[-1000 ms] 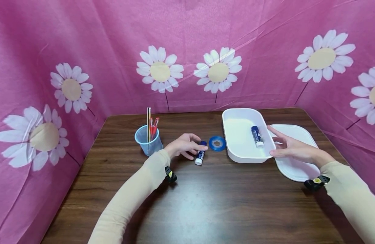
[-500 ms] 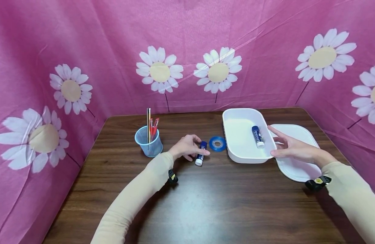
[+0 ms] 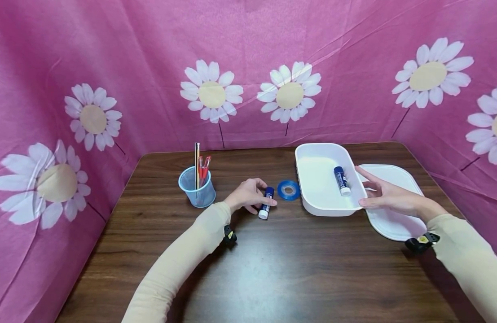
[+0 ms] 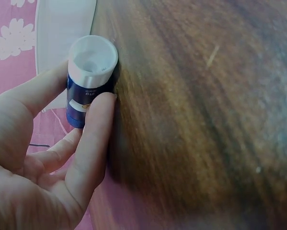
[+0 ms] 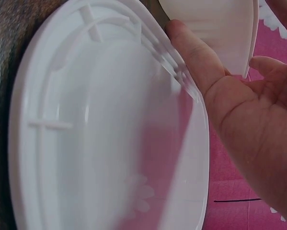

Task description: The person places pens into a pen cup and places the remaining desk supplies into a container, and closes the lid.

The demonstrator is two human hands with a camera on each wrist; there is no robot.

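Observation:
My left hand [image 3: 247,196] pinches a glue stick [image 3: 266,204], dark blue with a white end, between thumb and fingers. In the head view this stick lies on the table; in the left wrist view its hollow white end [image 4: 93,55] faces the camera. A white plastic box [image 3: 318,206] stands open to the right, holding a second glue stick [image 3: 342,181]. My right hand [image 3: 387,197] rests spread fingers and thumb against the box's right side. In the right wrist view the thumb [image 5: 196,52] is straight beside the box wall [image 5: 215,33].
A roll of blue tape [image 3: 288,190] lies between the pinched glue stick and the box. At left stands a light blue mesh cup [image 3: 197,195] with pencils and red pens [image 3: 204,169]. The white lid [image 3: 395,229] lies on the table [image 3: 296,269] under the right hand.
My left hand has moved slightly right, and its thumb and fingers have come together on the glue stick. The right hand and the box have stayed nearly still.

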